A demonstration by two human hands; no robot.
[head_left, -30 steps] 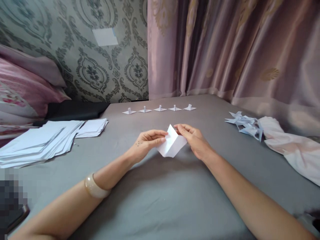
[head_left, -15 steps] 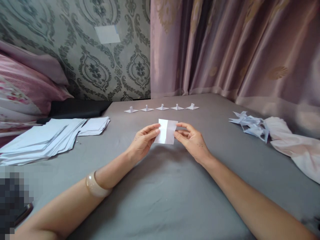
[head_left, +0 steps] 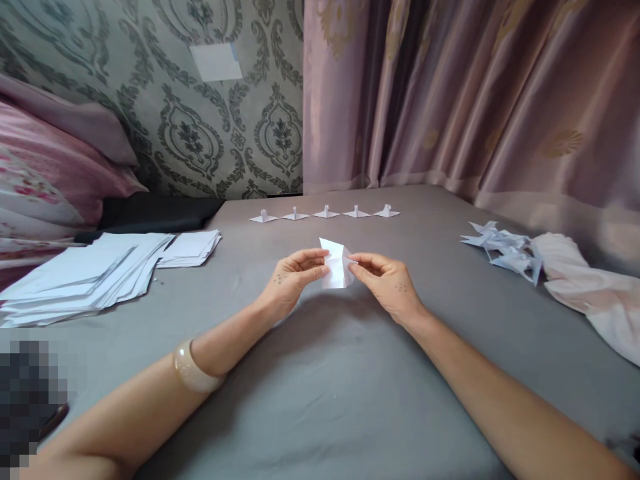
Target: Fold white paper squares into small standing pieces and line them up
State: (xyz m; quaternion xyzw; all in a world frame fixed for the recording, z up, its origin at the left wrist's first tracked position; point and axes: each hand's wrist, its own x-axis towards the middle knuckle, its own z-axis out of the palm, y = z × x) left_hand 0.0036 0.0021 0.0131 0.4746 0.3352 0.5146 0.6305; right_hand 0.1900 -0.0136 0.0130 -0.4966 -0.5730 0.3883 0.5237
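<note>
A small white sheet of paper [head_left: 336, 265] with creases is held up between my two hands, above the grey cloth. My left hand [head_left: 294, 280] pinches its left edge between thumb and fingers. On the other side, my right hand [head_left: 384, 279] grips the right edge the same way. The paper bends along a crease near its middle, and its right part folds back. Beyond it, several folded paper figures [head_left: 326, 212] stand in a row on the cloth.
Stacks of white paper [head_left: 85, 273] and smaller sheets [head_left: 190, 249] lie at the left. More folded paper pieces [head_left: 505, 250] are heaped at the right beside a pale cloth [head_left: 590, 283]. A dark blurred object [head_left: 27, 400] sits at the near left. Curtains [head_left: 425, 93] hang behind.
The paper has gone from nearly flat to bent along its creases. My hands have drawn slightly closer together, both still gripping it.
</note>
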